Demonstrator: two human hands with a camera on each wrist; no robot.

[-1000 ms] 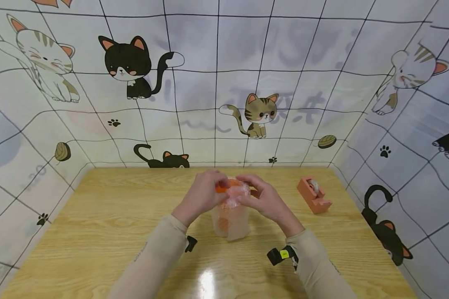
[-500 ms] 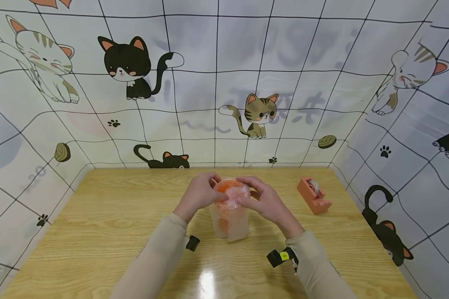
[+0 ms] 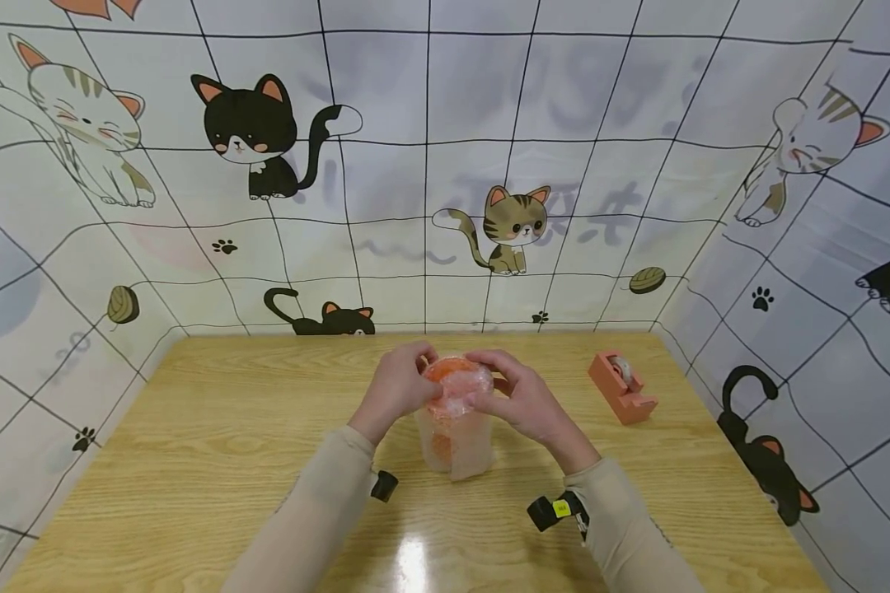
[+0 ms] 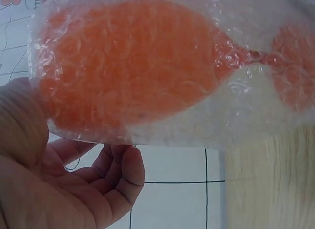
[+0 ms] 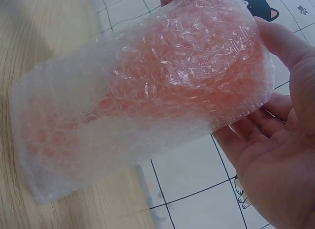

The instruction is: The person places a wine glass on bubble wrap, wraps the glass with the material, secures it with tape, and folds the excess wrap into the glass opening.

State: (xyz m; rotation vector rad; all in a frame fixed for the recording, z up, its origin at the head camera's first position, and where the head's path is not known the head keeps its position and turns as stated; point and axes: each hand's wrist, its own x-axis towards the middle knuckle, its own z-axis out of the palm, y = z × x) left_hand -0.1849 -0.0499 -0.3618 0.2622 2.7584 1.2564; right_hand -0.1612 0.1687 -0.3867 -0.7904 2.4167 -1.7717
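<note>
An orange goblet (image 3: 445,445) with a wide bowl, thin stem and round foot stands upright on the table, wrapped in clear bubble wrap (image 5: 64,91). The orange bowl (image 4: 133,66) shows clearly through the wrap in the left wrist view. My left hand (image 3: 391,389) grips the left side of the wrapped rim, thumb at the near side, other fingers partly hidden behind. On the opposite side, my right hand (image 3: 525,401) holds the rim between thumb and fingers. Some wrap lies folded over the top of the bowl.
A pink tape dispenser (image 3: 623,389) with a roll of tape stands at the right of the wooden table (image 3: 252,412). Cat-printed cloth (image 3: 393,181) encloses the back and sides. Black wrist cameras hang beneath both forearms.
My left hand's fingers have shifted from over the top of the goblet to its left rim, uncovering more of the orange opening. The right hand has hardly moved.
</note>
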